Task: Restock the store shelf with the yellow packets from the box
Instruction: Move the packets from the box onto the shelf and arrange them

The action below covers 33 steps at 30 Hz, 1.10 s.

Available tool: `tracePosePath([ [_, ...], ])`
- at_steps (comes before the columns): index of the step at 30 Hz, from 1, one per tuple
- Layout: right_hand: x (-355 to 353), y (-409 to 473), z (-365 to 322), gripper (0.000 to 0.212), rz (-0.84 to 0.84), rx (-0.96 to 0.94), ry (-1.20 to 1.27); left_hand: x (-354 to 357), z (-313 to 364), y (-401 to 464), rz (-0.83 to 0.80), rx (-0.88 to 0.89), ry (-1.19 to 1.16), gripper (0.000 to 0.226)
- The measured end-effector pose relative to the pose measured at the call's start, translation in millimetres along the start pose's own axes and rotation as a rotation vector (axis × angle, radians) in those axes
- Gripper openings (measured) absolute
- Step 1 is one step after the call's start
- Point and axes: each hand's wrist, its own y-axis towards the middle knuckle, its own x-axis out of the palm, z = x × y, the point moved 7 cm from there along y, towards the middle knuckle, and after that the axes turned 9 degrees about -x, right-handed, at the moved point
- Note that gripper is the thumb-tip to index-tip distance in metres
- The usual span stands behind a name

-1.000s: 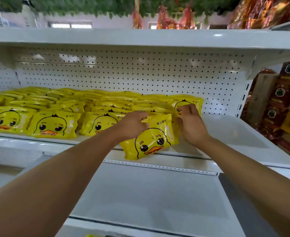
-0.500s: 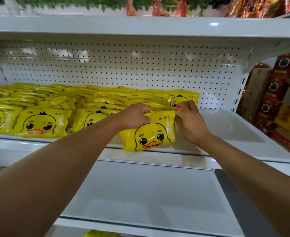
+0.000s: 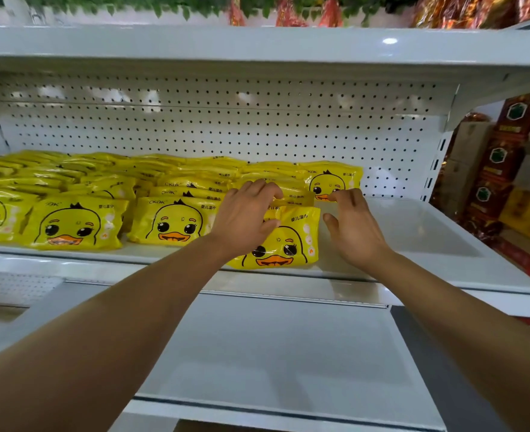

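front packet (image 3: 284,244): set at the shelf (image 3: 413,275) lip, mid-frame; could get tipped off if nudged
left hand (image 3: 245,219): rested on it, fingers loosely curled
right hand (image 3: 355,229): just beside, fingers relaxed, nothing held

"CKOK" and "婴儿湿巾" on the yellow packets (image 3: 170,221)
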Motion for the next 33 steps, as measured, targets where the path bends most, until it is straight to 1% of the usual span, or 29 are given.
tracePosePath([
  [2, -1.7, -2.1, -0.9, 0.04, -0.002, -0.008, -0.006, 1.4, 0.2, -2.8, 0.024, -0.011, 0.021, 0.044],
  [7, -5.8, -7.2, -2.6, 0.042, 0.002, -0.012, -0.006, 6.1, 1.5, -6.9, 0.049, -0.037, 0.039, 0.04],
  [14, -7.2, -16.6, 3.3, 0.043, -0.015, 0.018, -0.011, 5.9, 0.4, -7.0, 0.041, -0.071, 0.056, 0.041],
  [17, -8.5, -20.0, 4.6, 0.042, -0.012, 0.034, -0.012, 6.5, -1.8, -8.0, 0.024, -0.09, 0.085, 0.039],
  [21, -10.0, -21.8, 4.5, 0.042, -0.008, 0.032, -0.017, 7.9, -2.1, -8.7, 0.01, -0.106, 0.116, 0.032],
  [27, -10.5, -21.9, 4.6, 0.042, -0.012, 0.038, -0.008, 8.8, -4.1, -9.6, -0.013, -0.13, 0.15, 0.032],
  [33, -11.3, -21.1, 3.6, 0.043, -0.02, 0.026, -0.001, 10.2, 1.6, -9.4, -0.077, -0.108, 0.164, 0.029],
])
